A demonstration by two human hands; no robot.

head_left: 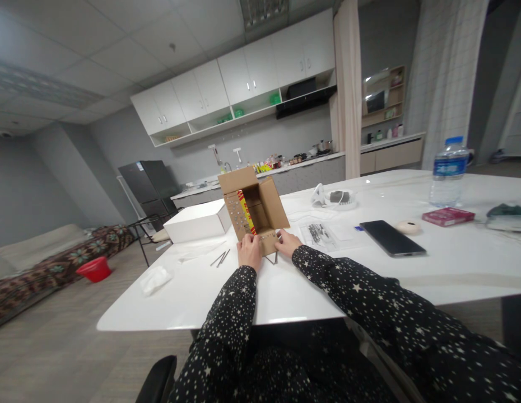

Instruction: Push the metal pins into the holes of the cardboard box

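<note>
One small brown cardboard box sat near the middle of the white table, lying open with its mouth turned toward the person and its flaps spread up and to the right. Rows of small dark dots ran along its left flap and its lower front flap, and a red and yellow patch showed inside against the left wall. Both hands met at that lower flap: the left hand rested on it with fingers curled over the edge, its grip pressed against the cardboard, and the right hand touched the flap's right end, fingers bent; whether either grip truly pinched the flap could not be told. A few thin metal rods lay just left of the left hand. A white box stood just beside the cardboard box on its left. A clear bag of small parts lay near the right hand, with a dark phone farther right. A crumpled tissue lay near the table's left edge. A water bottle and a red booklet were well apart at the far right.
</note>
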